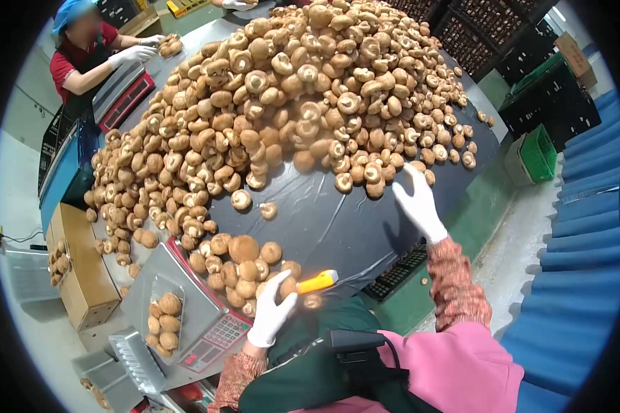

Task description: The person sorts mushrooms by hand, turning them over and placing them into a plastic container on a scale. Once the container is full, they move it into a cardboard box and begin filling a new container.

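Note:
My left hand [272, 313], in a white glove, is at the near edge of a small group of mushrooms. Its thumb and fingers curve around one brown mushroom [288, 286]. Right beside that mushroom lies an orange-handled tool [317, 281] with a pale end, its exact kind unclear. My right hand [419, 203], also gloved, reaches over the dark table covering [310, 206], thumb and fingers spread. Its fingertips are close to the loose mushrooms [374, 172] at the front of the large mushroom heap [282, 82].
Left of my left hand stands a scale [217, 337] bearing a clear tray of mushrooms [164, 323]. A cardboard box [83, 268] is farther left. Across the table, a gloved co-worker [83, 55] handles mushrooms by another scale [127, 100]. Black crates [551, 100] and a green basket [539, 153] stand right.

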The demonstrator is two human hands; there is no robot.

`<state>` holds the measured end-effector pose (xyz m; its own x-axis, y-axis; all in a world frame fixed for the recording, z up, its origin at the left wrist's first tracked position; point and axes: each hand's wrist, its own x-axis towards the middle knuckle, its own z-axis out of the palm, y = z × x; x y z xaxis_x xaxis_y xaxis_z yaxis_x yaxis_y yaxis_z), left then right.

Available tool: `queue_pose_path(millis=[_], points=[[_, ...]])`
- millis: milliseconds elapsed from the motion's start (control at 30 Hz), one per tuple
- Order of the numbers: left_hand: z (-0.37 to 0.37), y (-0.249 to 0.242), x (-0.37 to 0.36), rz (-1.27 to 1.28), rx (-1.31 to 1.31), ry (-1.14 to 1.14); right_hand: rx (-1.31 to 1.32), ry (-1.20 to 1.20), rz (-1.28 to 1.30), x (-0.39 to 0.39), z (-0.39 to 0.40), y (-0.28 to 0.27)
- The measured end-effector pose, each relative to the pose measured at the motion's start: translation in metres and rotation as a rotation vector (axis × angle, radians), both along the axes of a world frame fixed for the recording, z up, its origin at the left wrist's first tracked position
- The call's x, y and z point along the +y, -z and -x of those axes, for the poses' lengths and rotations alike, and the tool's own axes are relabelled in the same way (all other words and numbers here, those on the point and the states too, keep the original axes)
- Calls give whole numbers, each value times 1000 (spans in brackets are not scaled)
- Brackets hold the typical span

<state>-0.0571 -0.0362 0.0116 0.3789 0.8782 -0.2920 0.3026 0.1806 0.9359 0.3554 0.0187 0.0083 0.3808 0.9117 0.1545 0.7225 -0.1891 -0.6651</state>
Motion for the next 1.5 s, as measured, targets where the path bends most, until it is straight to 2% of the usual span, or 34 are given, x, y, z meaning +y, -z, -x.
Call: queue_pose_path(millis=[33,67,100,133,167,200,300,367,400,433,500,533,567,600,633,700,767,900,933,1033,1100,1233,1300,1367,1400,1467,1500], points=[[0,5,-1,96,-93,-50,9,52,-37,27,-14,5],[1,7,-1,81,-82,-50,69,113,-133,52,-12,-12],[2,8,-1,68,-71,-51,161,145,-225,83,-40,11],[2,10,-1,69,-66,-52,-9,198,-274,107,-52,6],[1,11,0,70,-61,-54,43,255,-356,127,-54,-6],[1,12,0,71,-57,-58,-53,268,-433,152,-79,6],[-2,13,1,82,-66,-95,-19,461,-471,215,-111,13],[-5,13,3,130,-94,-127,144,341,-467,251,-120,32],[-5,16,3,144,-93,-138,-81,314,-356,245,-96,17],[-5,18,2,161,-92,-148,-252,365,-425,252,-84,24],[-8,20,5,184,-99,-142,-261,247,-488,232,-57,12],[-11,18,7,219,-113,-145,-295,197,-548,230,-58,26],[-14,18,8,257,-129,-144,-103,12,-512,225,-60,28],[-13,31,7,202,-110,-106,-305,1,-497,214,-51,29],[-18,25,12,251,-125,-94,-504,-11,-473,203,-35,26],[-23,21,17,140,-12,43,-497,-54,-424,189,-7,19],[-27,19,19,94,-6,65,-381,-154,-552,183,14,35],[-24,11,17,145,-38,44,-370,-273,-572,167,53,40],[-23,14,15,193,-62,-19,-371,-337,-545,163,63,41],[-23,9,12,182,-56,-56,-460,-413,-499,136,87,54],[-25,-2,14,214,-71,-66,-418,-481,-464,116,98,61],[-16,16,8,201,-90,-71,-325,-589,-459,72,101,66],[-17,13,9,191,-41,-52,-407,-538,-320,48,82,37],[-18,13,10,194,-45,-63,-548,-14,-438,24,49,53],[-17,15,9,199,-54,-69,-630,235,-348,15,25,59],[-17,16,7,208,-61,-66,-532,690,-316,0,-30,90],[-17,17,8,208,-58,-62,-451,814,-294,-10,-62,107]])
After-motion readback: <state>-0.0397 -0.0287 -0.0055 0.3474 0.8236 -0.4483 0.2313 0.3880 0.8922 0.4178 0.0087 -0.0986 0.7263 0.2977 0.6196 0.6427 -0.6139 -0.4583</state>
